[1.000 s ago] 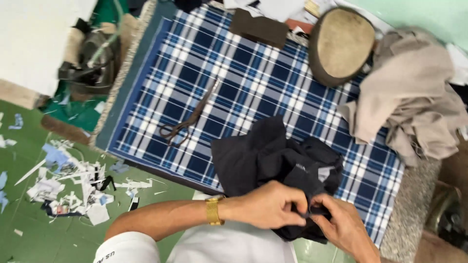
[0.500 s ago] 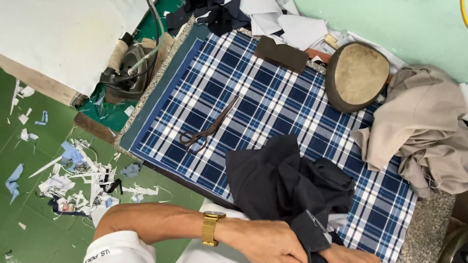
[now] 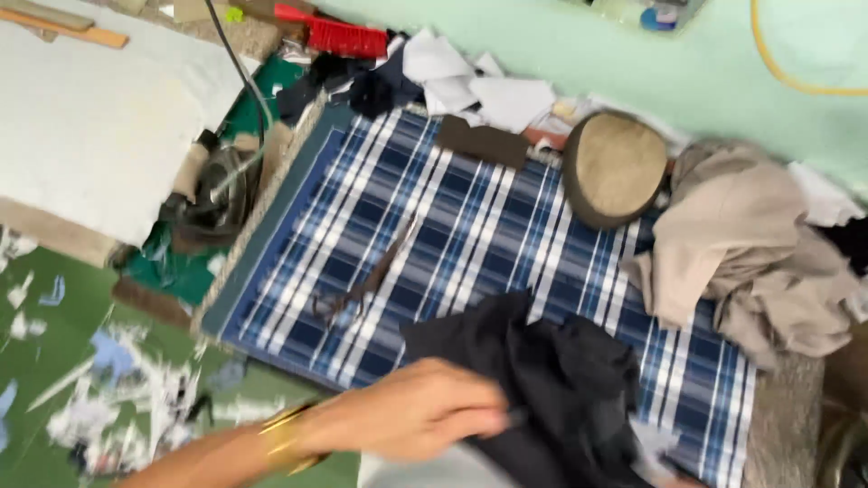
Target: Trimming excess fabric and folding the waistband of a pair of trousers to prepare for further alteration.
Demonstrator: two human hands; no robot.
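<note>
My left hand, with a gold watch on its wrist, reaches in from the bottom edge. Its fingers are closed on the near edge of a crumpled black cloth. The picture is blurred by motion there. The black cloth lies on the front part of a blue and white plaid pad. My right hand is out of the picture. A pair of dark scissors lies on the plaid pad, a little beyond and to the left of my left hand.
A round tan cushion and a heap of beige fabric sit at the right. A dark iron with a cord stands left of the pad. Paper scraps litter the green surface. A red brush lies at the back.
The view has swung up and left. My right hand has dropped out of the picture. My left hand has shifted left along the black cloth's near edge.
</note>
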